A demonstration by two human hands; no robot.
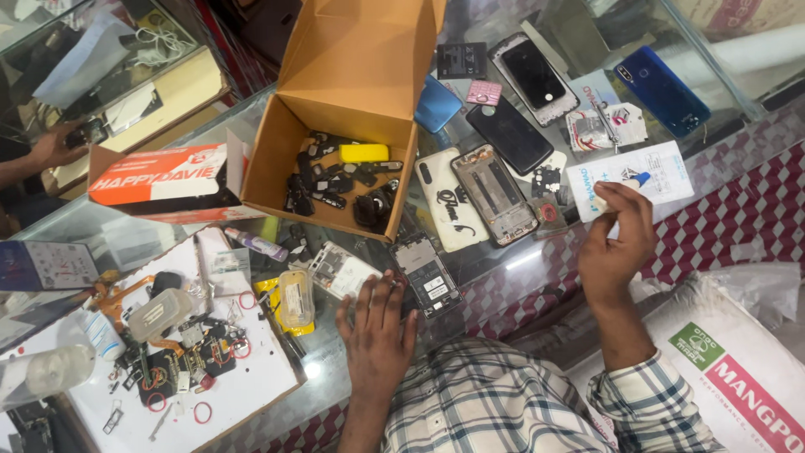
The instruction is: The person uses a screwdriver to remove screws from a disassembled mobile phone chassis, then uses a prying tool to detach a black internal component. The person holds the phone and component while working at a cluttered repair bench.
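— Right hand (616,243): pinching a small white piece, raised beside the white packet (631,178) on the glass tabletop (738,134).
— Left hand (377,331): lying flat, empty, touching the opened phone (426,267). Phone is sitting unassembled; reassembly is apparently pending.

You work over a glass counter (511,252), its top showing a red-and-white checked pattern toward your right. On it stands an open cardboard box (335,126) with its flap raised. Just right of the box lie a white phone back cover (444,201) and a bare phone frame (495,195), side by side. Farther back rest a black phone (509,134), a framed screen (534,75) and a blue phone (662,91). An opened phone body (426,268) lies near your edge. A white board (243,369) strewn with small parts covers the counter's left end.
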